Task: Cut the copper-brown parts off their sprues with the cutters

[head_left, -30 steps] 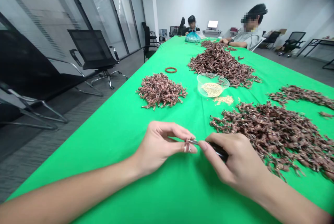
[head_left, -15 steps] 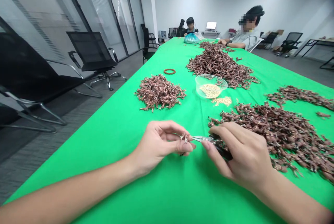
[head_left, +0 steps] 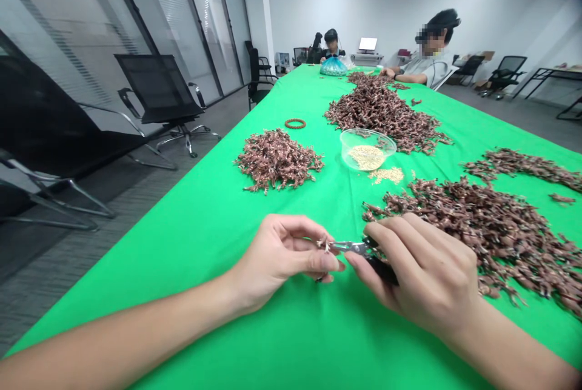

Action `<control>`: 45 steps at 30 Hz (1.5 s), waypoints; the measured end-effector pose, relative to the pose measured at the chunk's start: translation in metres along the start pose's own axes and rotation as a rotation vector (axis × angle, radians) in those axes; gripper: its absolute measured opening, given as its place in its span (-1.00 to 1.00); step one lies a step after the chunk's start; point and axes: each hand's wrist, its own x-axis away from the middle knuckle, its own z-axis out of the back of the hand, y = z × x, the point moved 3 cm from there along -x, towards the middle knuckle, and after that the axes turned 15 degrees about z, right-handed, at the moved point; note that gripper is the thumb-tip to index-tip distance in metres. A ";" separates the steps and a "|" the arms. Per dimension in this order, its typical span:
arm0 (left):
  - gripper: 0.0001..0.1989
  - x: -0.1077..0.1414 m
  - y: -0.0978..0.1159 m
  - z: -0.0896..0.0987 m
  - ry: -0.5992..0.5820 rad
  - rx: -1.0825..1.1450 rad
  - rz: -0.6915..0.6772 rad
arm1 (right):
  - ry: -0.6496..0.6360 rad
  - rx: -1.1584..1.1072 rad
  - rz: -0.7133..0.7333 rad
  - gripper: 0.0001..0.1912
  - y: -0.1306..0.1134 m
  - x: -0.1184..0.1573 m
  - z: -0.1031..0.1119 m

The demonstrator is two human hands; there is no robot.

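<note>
My left hand (head_left: 284,256) pinches a small brown piece with pale, thin prongs (head_left: 326,245) between thumb and fingers. Most of that piece is hidden by the fingertips. In my right hand (head_left: 425,272) are needle-nose pliers (head_left: 357,248) with black handles, and their metal jaws point left at the piece. The jaw tips meet the piece or lie right at it; I cannot tell whether they grip it. Just beyond my right hand spreads a large heap of similar brown pieces (head_left: 491,232). A smaller heap (head_left: 279,161) lies ahead of my left hand.
A clear plastic bowl (head_left: 368,150) holds small pale-gold bits, with some spilled bits (head_left: 387,176) beside it. Behind it is another big brown heap (head_left: 382,108). A brown ring (head_left: 295,124) lies on the green cloth (head_left: 204,238). A co-worker (head_left: 422,59) sits at the far right.
The pliers and my right hand have shifted slightly, bringing the jaws further left onto the piece. My left hand has dropped a little and still pinches the piece.
</note>
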 end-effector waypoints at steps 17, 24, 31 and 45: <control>-0.83 0.001 0.005 0.001 0.042 -0.097 -0.212 | -0.012 -0.100 -0.083 -0.72 -0.006 0.000 0.001; -0.83 0.004 0.005 0.002 0.115 -0.148 -0.219 | -0.030 -0.373 -0.312 -0.70 -0.007 0.004 -0.011; -0.92 0.011 0.017 0.002 0.141 -0.408 -0.407 | -0.179 -0.761 -0.581 -0.55 -0.008 0.000 -0.013; -0.85 0.010 0.015 0.002 0.131 -0.329 -0.392 | 0.017 -0.394 -0.313 -0.76 -0.001 0.001 -0.008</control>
